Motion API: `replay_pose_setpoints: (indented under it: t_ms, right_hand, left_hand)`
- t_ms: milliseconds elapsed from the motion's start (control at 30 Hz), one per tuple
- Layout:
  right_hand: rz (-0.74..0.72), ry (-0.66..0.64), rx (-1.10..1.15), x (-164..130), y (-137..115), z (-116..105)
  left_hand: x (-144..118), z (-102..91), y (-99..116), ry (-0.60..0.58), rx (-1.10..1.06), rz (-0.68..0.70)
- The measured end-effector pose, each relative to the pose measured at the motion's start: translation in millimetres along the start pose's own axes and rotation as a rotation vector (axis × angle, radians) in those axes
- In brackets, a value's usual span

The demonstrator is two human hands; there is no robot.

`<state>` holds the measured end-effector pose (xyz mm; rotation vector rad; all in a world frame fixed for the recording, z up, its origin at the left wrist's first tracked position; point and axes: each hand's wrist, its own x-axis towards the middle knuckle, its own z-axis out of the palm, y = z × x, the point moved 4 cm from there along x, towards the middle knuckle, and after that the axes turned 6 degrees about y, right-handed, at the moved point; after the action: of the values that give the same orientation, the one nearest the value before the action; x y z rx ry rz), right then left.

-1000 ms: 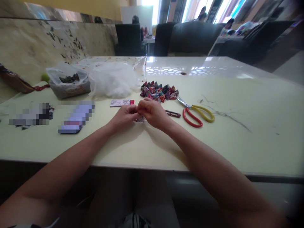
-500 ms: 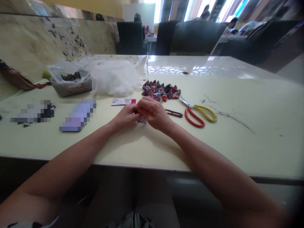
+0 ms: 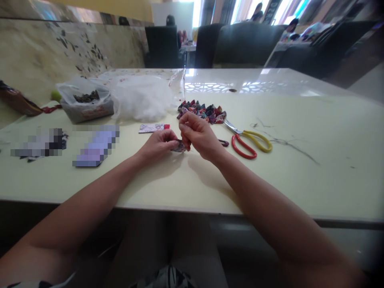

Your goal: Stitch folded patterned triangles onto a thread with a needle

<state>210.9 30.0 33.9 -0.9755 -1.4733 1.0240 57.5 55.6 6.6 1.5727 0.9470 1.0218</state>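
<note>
My left hand (image 3: 158, 144) pinches a small folded piece of patterned fabric (image 3: 179, 147) just above the cream table (image 3: 300, 176). My right hand (image 3: 198, 135) is raised a little beside it, fingers pinched together at the fabric's right edge; whatever it holds is too small to see. Behind the hands lies a pile of several folded patterned fabric pieces (image 3: 202, 112). A small dark red thread snip (image 3: 223, 142) lies just right of my right hand, partly hidden by it.
Scissors with one red and one yellow handle (image 3: 250, 142) lie to the right, loose threads (image 3: 285, 142) beyond them. White stuffing (image 3: 141, 98), a plastic bag over a box (image 3: 85, 104), a small card (image 3: 153, 128) and blurred flat items (image 3: 96, 146) sit to the left. Dark chairs stand behind.
My right hand has lifted up and slightly back from the fabric piece, while my left hand stays low, still pinching it.
</note>
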Motion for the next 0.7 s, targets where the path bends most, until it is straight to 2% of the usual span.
replay_pose_setpoints:
  t_ms: [200,700]
  right_hand:
    - [-0.025,0.012,0.010,0,-1,1]
    - [-0.027,0.316,0.099,16,15,-39]
  left_hand:
    - [1,-1.6,2,-0.038,0.122,0.075]
    - [0,-1.3,2,-0.012,0.169,0.035]
